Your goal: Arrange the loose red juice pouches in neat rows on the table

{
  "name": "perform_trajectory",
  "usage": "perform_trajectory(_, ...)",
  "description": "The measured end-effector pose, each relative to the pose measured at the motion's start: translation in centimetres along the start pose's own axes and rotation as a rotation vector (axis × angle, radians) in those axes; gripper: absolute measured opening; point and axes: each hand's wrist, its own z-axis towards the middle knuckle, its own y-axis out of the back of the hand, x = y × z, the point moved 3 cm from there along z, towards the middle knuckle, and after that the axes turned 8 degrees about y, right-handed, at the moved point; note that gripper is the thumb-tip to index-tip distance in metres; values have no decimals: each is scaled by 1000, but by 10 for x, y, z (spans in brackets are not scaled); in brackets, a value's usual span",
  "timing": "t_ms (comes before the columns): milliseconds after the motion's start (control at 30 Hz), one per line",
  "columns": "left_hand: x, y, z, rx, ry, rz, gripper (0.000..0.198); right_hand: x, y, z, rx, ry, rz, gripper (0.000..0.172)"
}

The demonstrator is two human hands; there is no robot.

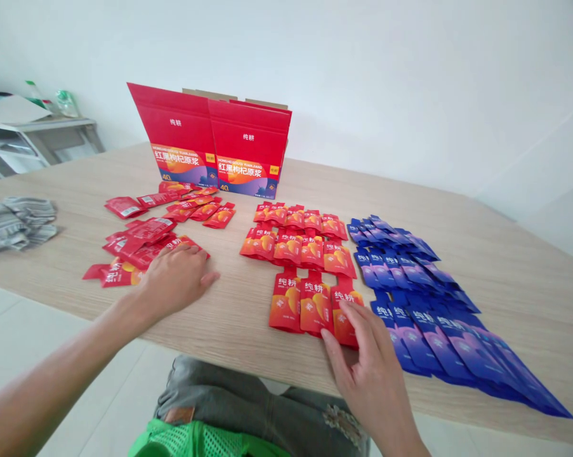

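Observation:
My left hand (173, 279) rests on the near side of a loose pile of red pouches (146, 235), its thumb sticking out over the bare wood. Its fingertips are partly hidden, but I see no pouch gripped in it. On the right, my right hand (369, 362) touches a red pouch (346, 317) at the end of the nearest row, index finger on its face and thumb by its lower left edge. Thumb and finger are apart. Two more red pouches (315, 308) lie beside it, with further overlapping rows of red pouches (289, 244) behind.
Rows of overlapping blue pouches (419, 317) lie right of my right hand. Two red printed cartons (248, 149) stand at the back of the wooden table (248, 304). A striped grey cloth (17, 222) lies at the left edge. A side table (33, 127) stands beyond.

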Motion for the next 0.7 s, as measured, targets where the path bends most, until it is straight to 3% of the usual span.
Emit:
perform_trajectory(133,-11,-8,-4,-5,-20,-65,45,0,0,0,3,-8,5,49)
perform_trajectory(333,-5,-13,7,-40,22,-91,42,0,1,0,-3,3,6,48)
perform_trajectory(433,-9,-16,10,-34,-34,-133,40,0,0,0,3,4,8,48)
perform_trajectory(700,-32,-7,-23,-45,-107,-261,32,1,0,0,0,-4,11,48)
